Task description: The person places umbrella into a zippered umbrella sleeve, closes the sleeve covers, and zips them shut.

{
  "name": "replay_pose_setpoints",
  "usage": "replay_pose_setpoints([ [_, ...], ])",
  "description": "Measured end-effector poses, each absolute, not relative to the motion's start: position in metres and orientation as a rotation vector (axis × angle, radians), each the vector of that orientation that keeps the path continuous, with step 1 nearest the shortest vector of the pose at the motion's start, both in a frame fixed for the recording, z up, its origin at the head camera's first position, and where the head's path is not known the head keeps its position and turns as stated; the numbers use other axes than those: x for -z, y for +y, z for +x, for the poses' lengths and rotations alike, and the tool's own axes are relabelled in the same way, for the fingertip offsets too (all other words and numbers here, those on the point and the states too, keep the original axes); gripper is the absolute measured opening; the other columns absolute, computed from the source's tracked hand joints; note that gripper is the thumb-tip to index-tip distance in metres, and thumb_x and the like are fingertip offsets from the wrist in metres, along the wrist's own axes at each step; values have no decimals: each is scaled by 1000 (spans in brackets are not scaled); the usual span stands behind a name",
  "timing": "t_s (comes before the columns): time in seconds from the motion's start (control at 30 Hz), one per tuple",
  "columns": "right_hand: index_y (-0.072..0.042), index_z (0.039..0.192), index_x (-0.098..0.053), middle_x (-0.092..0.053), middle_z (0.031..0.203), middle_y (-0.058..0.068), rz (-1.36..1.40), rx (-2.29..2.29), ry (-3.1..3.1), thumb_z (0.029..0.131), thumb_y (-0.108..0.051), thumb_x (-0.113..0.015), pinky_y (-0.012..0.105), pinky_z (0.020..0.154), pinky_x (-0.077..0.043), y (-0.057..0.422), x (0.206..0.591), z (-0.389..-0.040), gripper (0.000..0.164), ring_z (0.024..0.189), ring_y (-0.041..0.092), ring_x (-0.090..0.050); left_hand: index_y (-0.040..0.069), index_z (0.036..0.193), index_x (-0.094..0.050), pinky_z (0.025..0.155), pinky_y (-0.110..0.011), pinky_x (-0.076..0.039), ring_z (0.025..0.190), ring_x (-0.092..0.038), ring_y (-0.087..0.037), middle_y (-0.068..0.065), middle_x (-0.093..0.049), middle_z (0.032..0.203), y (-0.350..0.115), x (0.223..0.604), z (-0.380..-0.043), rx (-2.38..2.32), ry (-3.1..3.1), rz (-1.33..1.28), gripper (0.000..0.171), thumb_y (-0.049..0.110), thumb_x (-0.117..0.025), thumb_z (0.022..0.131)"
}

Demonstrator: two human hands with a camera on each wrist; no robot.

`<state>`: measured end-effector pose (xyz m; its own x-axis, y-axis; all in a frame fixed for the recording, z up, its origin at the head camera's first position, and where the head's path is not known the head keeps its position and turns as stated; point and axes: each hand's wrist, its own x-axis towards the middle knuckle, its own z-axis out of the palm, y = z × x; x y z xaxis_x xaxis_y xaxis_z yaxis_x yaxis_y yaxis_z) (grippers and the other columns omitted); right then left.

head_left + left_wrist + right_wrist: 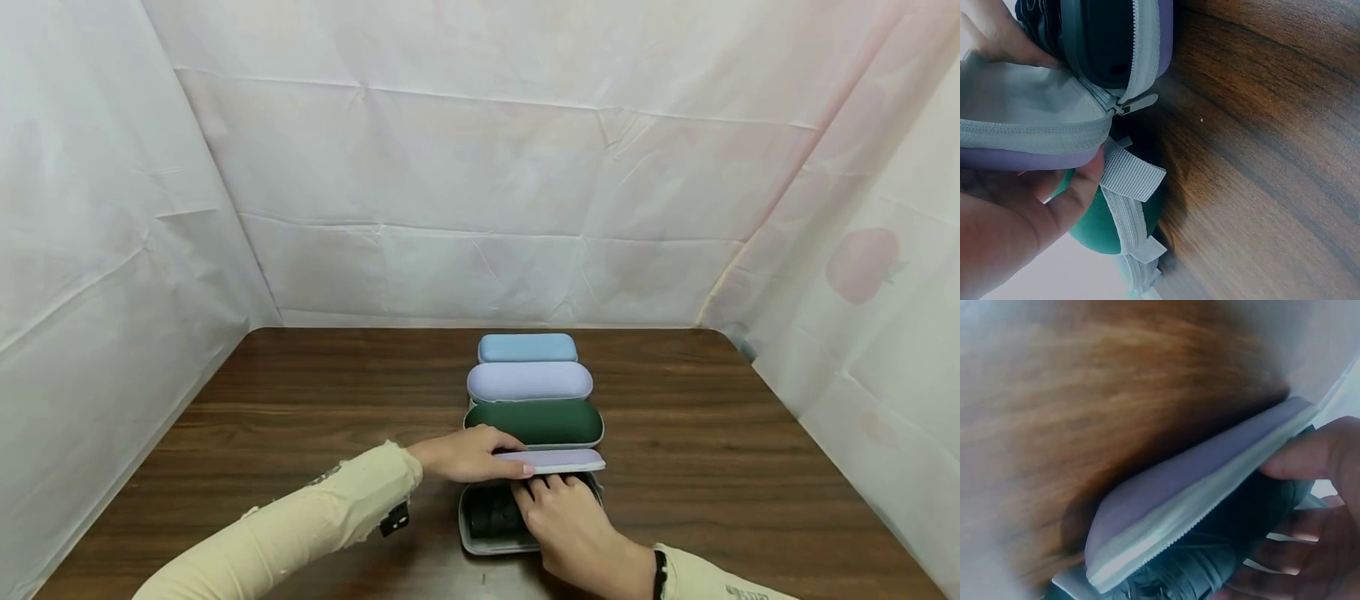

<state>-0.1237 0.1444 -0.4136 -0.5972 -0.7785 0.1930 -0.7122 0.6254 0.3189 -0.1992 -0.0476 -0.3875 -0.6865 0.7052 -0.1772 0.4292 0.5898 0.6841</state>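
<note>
A lavender zip case with a grey lining lies unzipped near the front, its lid (pixel 558 461) raised. My left hand (pixel 468 455) grips this lid, thumb on the near side and fingers behind. Inside the case base (pixel 501 547) lies a smooth black device (pixel 491 510) with a rounded end. Beside it a bundled black cord (pixel 1200 570) shows in the right wrist view. My right hand (pixel 567 521) reaches into the case's right half, thumb and fingers around the black contents. A zip pull (pixel 1140 104) hangs at the corner in the left wrist view.
Behind the unzipped case stand a dark green case (pixel 534 422), another lavender case (pixel 529 381) and a light blue case (pixel 527 347), in a row toward the back. All lie on a dark wood table (pixel 337 383). Pale sheets (pixel 480 167) hang around its back and sides.
</note>
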Motion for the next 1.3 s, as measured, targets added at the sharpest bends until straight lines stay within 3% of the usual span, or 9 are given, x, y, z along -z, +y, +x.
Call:
replay_pose_setpoints([
  [0.13,-10,116,-64,-65,97,4,1249,302,-2563,68,-28,-79,31,51,-43,147,409,-127,53,73,19,-59,10,127,-62,87,-24,-44,103,-55,0,7,-62,119,-48,386,-198,-871,2387,899,52,49,-55,93],
  [0.23,-9,120,-63,-64,105,3,1359,286,-2472,75,-32,-76,29,57,-47,154,403,-129,52,84,17,-61,10,126,-62,87,-23,-44,101,-55,0,7,-62,117,-48,385,-198,-883,2380,895,52,49,-56,92],
  [0.33,-9,116,-64,-63,106,1,1544,231,-2215,89,-28,-61,25,64,-47,165,397,-133,33,91,14,-59,10,126,-62,84,-23,-45,97,-56,1,8,-63,115,-48,385,-198,-886,2375,909,51,49,-56,93],
  [0.4,-9,109,-67,-64,98,0,1636,136,-1990,94,-20,-50,24,66,-46,173,392,-136,25,88,13,-58,11,126,-62,82,-22,-46,95,-57,1,9,-63,114,-48,386,-199,-871,2377,927,53,51,-54,92],
  [0.47,-8,102,-68,-64,92,0,1674,16,-1825,96,-12,-41,24,64,-46,179,385,-143,27,82,14,-58,12,127,-62,82,-22,-46,95,-57,0,9,-63,115,-48,387,-199,-836,2400,954,55,53,-53,92],
  [0.57,-7,98,-68,-63,92,0,1649,-239,-1830,96,-10,-44,27,69,-48,190,379,-157,25,82,14,-57,12,128,-61,83,-23,-46,100,-56,-1,8,-61,119,-48,389,-196,-758,2464,997,58,56,-51,91],
  [0.73,-12,111,-66,-59,111,-5,1591,-575,-2215,98,-21,-56,25,81,-46,207,380,-174,19,101,8,-55,12,128,-61,82,-26,-46,102,-54,-4,6,-61,118,-45,391,-186,-629,2597,1112,59,57,-52,90],
  [1.03,-13,127,-58,-57,125,0,1751,-626,-2396,95,-27,-60,36,91,-46,213,399,-180,35,116,15,-53,13,121,-64,70,-23,-47,93,-56,-9,4,-63,109,-39,398,-163,-376,2859,1420,56,58,-56,88],
  [1.3,-23,130,-57,-54,132,2,1754,-581,-2378,94,-32,-61,39,91,-46,215,409,-178,37,120,18,-51,14,119,-62,73,-31,-49,98,-56,-13,3,-62,104,-35,405,-149,-227,3008,1438,58,61,-56,86],
])
